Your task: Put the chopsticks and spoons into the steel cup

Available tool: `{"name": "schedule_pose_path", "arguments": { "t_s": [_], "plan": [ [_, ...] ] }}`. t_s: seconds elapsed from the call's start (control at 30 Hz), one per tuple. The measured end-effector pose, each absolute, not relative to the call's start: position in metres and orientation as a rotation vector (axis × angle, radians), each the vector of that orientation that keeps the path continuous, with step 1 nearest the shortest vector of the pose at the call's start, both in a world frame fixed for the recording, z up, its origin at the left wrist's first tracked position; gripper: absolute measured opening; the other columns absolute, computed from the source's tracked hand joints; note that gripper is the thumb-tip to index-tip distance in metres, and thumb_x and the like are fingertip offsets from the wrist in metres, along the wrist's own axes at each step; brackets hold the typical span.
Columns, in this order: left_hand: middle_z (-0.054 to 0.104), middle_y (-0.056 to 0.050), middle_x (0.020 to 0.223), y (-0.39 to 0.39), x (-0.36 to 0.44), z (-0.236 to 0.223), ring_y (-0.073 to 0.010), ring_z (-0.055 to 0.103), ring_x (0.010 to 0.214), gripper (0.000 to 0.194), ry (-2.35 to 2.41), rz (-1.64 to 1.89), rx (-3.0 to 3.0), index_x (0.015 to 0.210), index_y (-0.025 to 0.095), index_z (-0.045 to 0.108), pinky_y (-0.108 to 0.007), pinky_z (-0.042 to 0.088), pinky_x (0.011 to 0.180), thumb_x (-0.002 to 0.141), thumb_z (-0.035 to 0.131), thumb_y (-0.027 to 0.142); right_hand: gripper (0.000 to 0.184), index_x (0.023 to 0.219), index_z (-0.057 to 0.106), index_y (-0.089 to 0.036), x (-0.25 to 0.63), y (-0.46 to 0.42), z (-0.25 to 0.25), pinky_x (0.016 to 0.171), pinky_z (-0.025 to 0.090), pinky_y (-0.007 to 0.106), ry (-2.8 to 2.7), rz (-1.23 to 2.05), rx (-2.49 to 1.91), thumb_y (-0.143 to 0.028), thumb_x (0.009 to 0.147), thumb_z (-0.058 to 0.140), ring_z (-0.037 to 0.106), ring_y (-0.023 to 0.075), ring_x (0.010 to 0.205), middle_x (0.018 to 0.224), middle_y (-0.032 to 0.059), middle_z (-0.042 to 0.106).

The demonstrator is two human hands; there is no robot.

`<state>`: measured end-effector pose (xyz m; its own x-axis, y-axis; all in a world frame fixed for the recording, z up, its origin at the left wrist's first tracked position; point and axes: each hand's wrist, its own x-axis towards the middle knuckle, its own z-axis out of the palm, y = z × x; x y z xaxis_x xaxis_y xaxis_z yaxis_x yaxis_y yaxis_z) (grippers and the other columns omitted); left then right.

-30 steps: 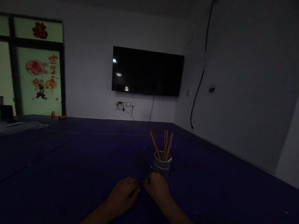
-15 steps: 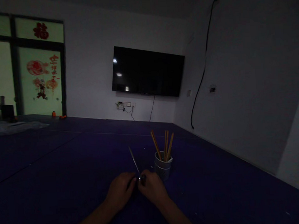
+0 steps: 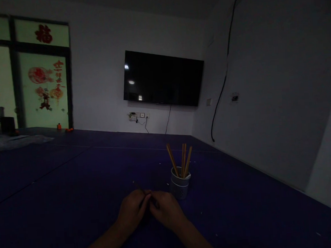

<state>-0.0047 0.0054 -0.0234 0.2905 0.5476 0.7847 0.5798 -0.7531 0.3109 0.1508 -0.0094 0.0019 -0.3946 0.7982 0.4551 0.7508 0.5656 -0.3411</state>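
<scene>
Curling around a thin, dark, rod-like utensil (image 3: 137,186), the right hand (image 3: 166,209) meets the left hand (image 3: 132,207), whose grip I cannot tell, above the purple-blue table (image 3: 83,205). The utensil's tip shows past the left knuckles. Probably light, stiff and slick, it suits a mid-shaft pinch.

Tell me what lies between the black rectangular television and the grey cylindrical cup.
In the head view: a thin dark cord on the pale wall, purple flat surface, and brown wooden sticks rising from the cup.
</scene>
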Motion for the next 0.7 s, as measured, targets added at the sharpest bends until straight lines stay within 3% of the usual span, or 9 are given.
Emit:
{"name": "schedule_pose_path", "arguments": {
  "t_s": [0.13, 0.23, 0.47, 0.7],
  "plan": [
    [0.072, -0.005, 0.084, 0.0063, -0.0069, -0.0214, -0.0152, 0.067, 0.078, 0.034, -1.028, -1.536, -2.402, 0.092, 0.02, 0.069, -0.027, 0.055, 0.073, 0.093, 0.037, 0.032, 0.031, 0.109, 0.064, -0.022, 0.1497, -0.0136, 0.003, 0.072, 0.046, 0.024, -2.178, -0.006, -1.159, -0.022, 0.084, 0.045, 0.066, 0.0159, 0.08, 0.094, 0.0045, 0.071],
    [0.072, -0.005, 0.085, 0.008, -0.0094, -0.021, -0.015, 0.068, 0.079, 0.033, -0.98, -1.517, -2.37, 0.093, 0.021, 0.069, -0.026, 0.056, 0.071, 0.092, 0.037, 0.029, 0.03, 0.108, 0.065, -0.02, 0.1494, -0.0172, 0.0021, 0.071, 0.047, 0.025, -2.125, -0.116, -1.144, -0.028, 0.088, 0.044, 0.067, 0.017, 0.079, 0.092, 0.0056, 0.072],
    [0.07, -0.004, 0.075, 0.0114, -0.011, -0.022, -0.0146, 0.066, 0.068, 0.03, -0.94, -1.399, -2.349, 0.084, 0.021, 0.067, -0.024, 0.053, 0.06, 0.09, 0.038, 0.028, 0.048, 0.105, 0.067, -0.018, 0.1498, -0.0162, -0.0043, 0.063, 0.049, 0.026, -1.962, -0.275, -1.027, -0.057, 0.082, 0.052, 0.067, 0.0181, 0.067, 0.083, 0.0058, 0.073],
    [0.066, -0.004, 0.07, 0.0116, -0.0084, -0.028, -0.0135, 0.061, 0.063, 0.026, -0.932, -1.313, -2.389, 0.081, 0.018, 0.062, -0.023, 0.049, 0.057, 0.086, 0.036, 0.017, 0.036, 0.099, 0.068, -0.021, 0.1447, -0.0187, -0.0017, 0.067, 0.048, 0.023, -2.031, -0.327, -0.91, -0.036, 0.094, 0.035, 0.066, 0.0136, 0.069, 0.085, 0.0046, 0.072]
  ]
}}
